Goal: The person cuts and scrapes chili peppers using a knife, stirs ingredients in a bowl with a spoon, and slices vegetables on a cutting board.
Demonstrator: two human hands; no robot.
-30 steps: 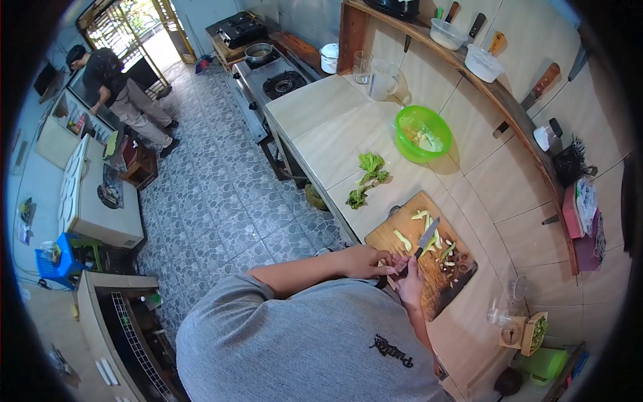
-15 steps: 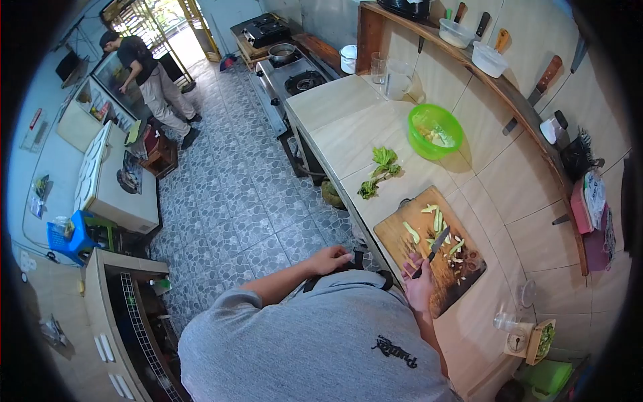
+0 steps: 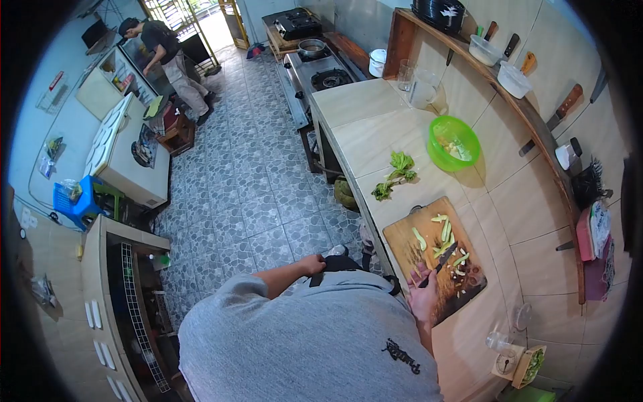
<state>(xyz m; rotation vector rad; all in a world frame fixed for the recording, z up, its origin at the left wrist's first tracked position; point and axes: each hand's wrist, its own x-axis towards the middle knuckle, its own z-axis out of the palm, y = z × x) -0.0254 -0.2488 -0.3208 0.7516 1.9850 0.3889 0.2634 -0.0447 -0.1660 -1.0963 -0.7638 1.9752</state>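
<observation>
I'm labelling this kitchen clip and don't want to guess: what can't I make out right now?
All in the head view:
Part of the knife: covered by the right hand.
Whether the left hand holds anything: too small to tell.
Reading on the scale: too small.
What the food in the bowl is: too small.
Black container: cut off at the top edge.

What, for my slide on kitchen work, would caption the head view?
Right hand holding a knife over a board with cut pieces.
</observation>
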